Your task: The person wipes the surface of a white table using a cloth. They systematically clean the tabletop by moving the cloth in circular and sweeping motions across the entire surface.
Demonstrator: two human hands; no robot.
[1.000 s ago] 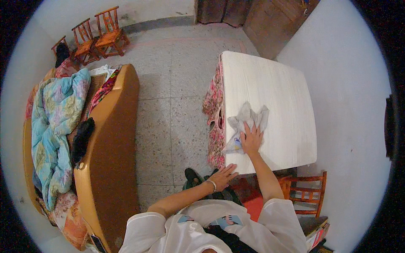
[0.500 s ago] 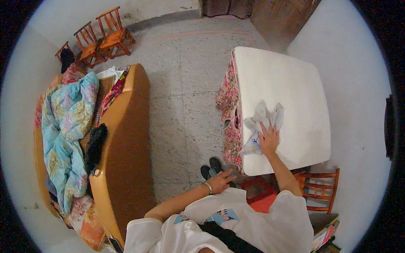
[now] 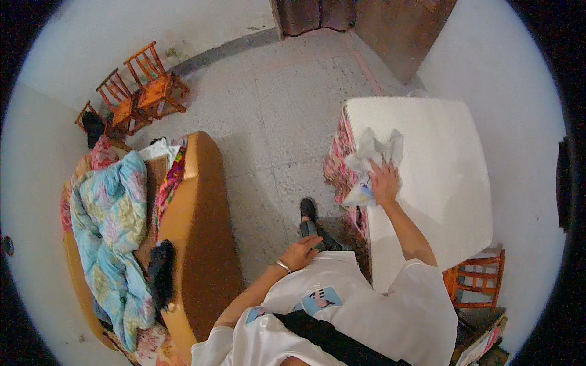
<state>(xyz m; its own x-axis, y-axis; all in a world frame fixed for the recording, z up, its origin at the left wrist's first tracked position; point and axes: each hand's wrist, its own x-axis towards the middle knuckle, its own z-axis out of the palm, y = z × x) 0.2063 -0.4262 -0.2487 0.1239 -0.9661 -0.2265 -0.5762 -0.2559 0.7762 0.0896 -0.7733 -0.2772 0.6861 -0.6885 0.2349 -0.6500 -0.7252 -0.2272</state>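
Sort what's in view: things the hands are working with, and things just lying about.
In use: right hand pressing a white cloth on the white table.
Lying about: blue quilt, wooden bed frame, small wooden chairs, chair by the table. Left hand touches nothing.

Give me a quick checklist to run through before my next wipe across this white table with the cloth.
1. Right hand flat on the white cloth: ok, the palm lies on its near edge.
2. Cloth on the table top: ok, though it sits near the left edge, beside the floral cover hanging there.
3. Path across the table free of things: ok, the top shows bare to the right and beyond.
4. Left hand out of the way: ok, it hangs by the hip, holding nothing.
5. Cloth damp or dry: cannot tell.
6. Footing: ok, one dark shoe shows on the bare floor beside the table.
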